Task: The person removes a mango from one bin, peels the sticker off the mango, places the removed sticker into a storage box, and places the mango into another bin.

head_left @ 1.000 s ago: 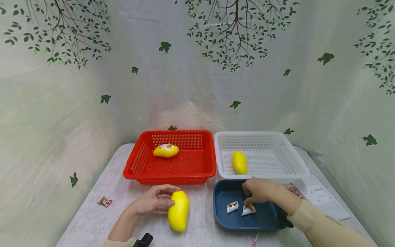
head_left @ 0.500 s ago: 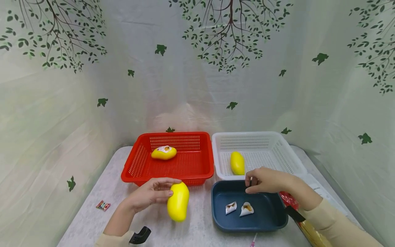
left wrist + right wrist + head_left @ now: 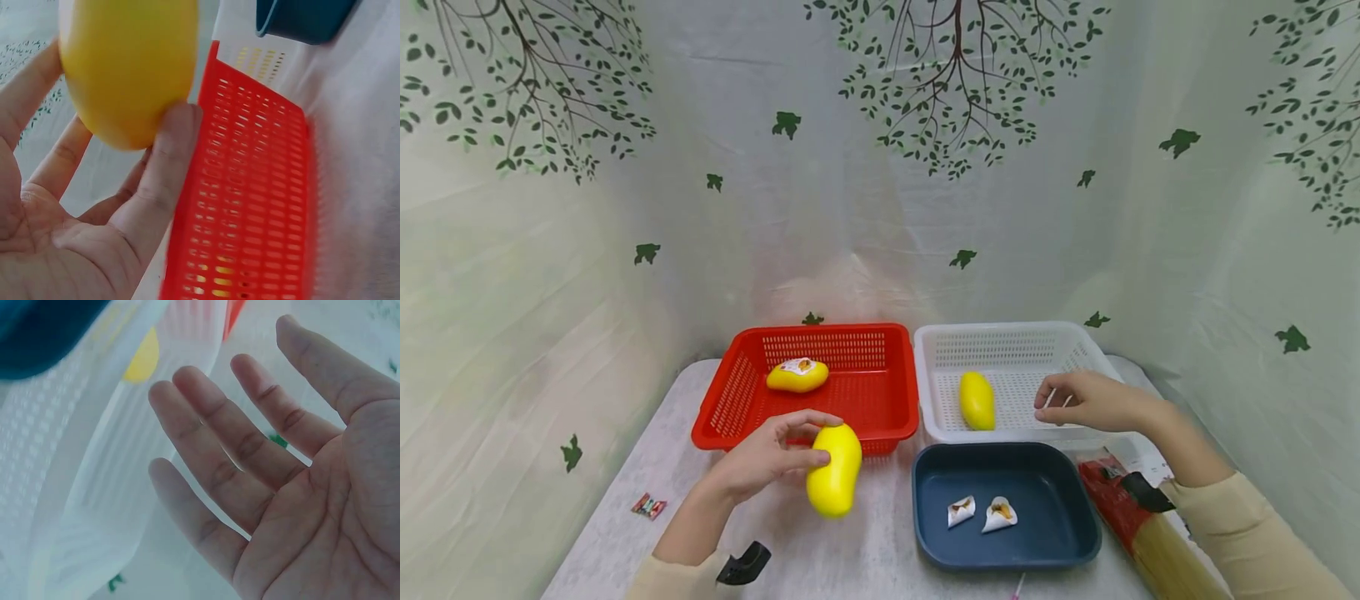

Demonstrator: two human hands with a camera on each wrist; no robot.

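**Left hand [image 3: 762, 457] lifts a yellow mango [image 3: 835, 473] as the right hand [image 3: 1093, 402] leaves the navy tray [image 3: 1048, 508]**

Head view: I see the yellow mango held off the table [image 3: 883, 537], left of the navy tray. Over the last second it has come up and closer to the red basket [image 3: 868, 392], which stands behind and left of the tray. The right hand, inside the tray a second ago, is now past its back right corner, near the white basket [image 3: 1033, 358]. Two curled fruit stickers [image 3: 961, 511] lie in the tray, where they were. I judge the right hand's sticker work done for now; the work rests with the left. Behind the tray, the white basket holds a plain mango [image 3: 977, 401] and the red basket a stickered mango [image 3: 797, 377].

Left wrist view: thumb and fingers curl around one end of the yellow mango, with the tray off to the upper right. I cannot tell whether the thumb touches the red basket.

Right wrist view: the fingers are spread and relaxed, holding nothing, the tray at upper left beyond them.
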